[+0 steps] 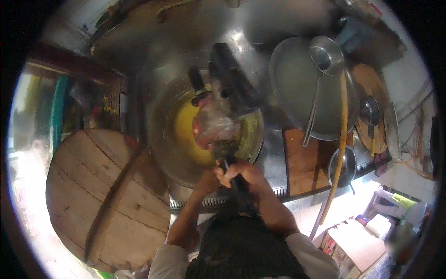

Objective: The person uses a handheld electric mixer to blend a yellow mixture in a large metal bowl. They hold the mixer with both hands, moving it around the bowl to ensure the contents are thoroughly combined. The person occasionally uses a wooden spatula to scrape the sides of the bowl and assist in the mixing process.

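Note:
Both my hands are closed at a dark-handled tool (241, 193) in front of my chest. My right hand (244, 174) wraps round the handle. Beside it on the left, my left hand (210, 180) meets the same handle, some of its fingers hidden. At the tool's far end, over the pan, is a blurred red and whitish mass (216, 123); its kind cannot be made out. Below lies a large round pan (160, 139) with yellow, liquid-looking contents (185, 123). A black blocky object (232, 79), smeared by motion, hangs over the pan's far right side.
A large round wooden lid (79, 186) with a crossbar stands at the left. To the right are a wide basin (290, 79), a metal ladle (325, 56), a long wooden stick (343, 125), a brown board (302, 162) and a small metal bowl (344, 162).

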Motion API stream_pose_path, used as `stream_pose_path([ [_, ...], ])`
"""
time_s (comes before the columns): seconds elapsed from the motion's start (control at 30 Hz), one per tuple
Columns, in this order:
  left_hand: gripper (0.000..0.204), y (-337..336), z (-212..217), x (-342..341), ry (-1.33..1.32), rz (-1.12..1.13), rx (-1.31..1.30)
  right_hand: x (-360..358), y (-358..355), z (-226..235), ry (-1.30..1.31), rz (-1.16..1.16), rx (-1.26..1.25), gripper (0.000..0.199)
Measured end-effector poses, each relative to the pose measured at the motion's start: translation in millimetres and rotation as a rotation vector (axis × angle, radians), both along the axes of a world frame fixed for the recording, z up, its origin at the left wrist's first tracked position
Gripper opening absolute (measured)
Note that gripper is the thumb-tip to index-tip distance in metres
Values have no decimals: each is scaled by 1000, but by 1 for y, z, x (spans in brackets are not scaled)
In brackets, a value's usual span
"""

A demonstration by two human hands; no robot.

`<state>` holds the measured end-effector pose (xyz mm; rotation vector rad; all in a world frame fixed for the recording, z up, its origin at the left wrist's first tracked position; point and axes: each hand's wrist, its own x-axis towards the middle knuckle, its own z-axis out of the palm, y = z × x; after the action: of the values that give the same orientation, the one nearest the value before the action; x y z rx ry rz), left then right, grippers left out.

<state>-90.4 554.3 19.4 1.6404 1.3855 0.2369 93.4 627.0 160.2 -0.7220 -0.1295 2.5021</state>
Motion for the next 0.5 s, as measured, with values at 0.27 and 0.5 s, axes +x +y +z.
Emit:
stream_pose_path([
  [0.27,39,124,-97,123,44,214,101,-32,60,-28,109,-23,124,26],
  [0.5,40,55,-23,45,21,34,-52,-20,96,-22,-69,-35,229,25],
])
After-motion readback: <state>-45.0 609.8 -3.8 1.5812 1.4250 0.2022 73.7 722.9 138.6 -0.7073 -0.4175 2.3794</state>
